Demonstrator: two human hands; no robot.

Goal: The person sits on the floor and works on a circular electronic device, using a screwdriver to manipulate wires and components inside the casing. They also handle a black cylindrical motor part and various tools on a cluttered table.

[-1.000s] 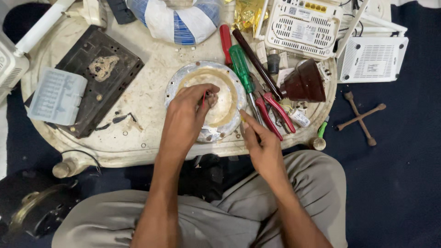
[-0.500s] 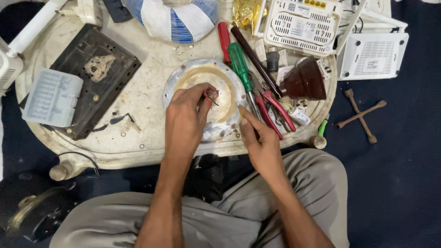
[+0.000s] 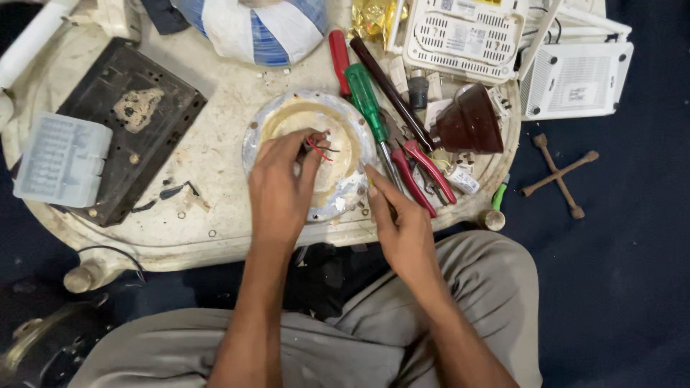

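Observation:
A round metal disc (image 3: 260, 118) with a yellowish centre lies in the middle of a dirty white round table (image 3: 215, 93). My left hand (image 3: 282, 188) rests on the disc, its fingertips pinched on thin red and black wires (image 3: 318, 146) that stick up from the centre. My right hand (image 3: 399, 222) touches the disc's right rim with fingers curled; whether it holds anything small I cannot tell. Just right of it lie a green-handled screwdriver (image 3: 366, 93) and red-handled pliers (image 3: 419, 171).
A black plate (image 3: 126, 108) and a pale plastic box (image 3: 59, 159) sit at the left. A blue-striped bag (image 3: 251, 29) is at the back. White vented boxes (image 3: 467, 32) and a brown cone-shaped part (image 3: 471, 122) are at the right. A cross-shaped wrench (image 3: 557, 174) lies on the dark floor.
My left hand's fingers have shifted slightly on the wires at the disc's centre. My right hand stays at the rim. The view has drifted a little.

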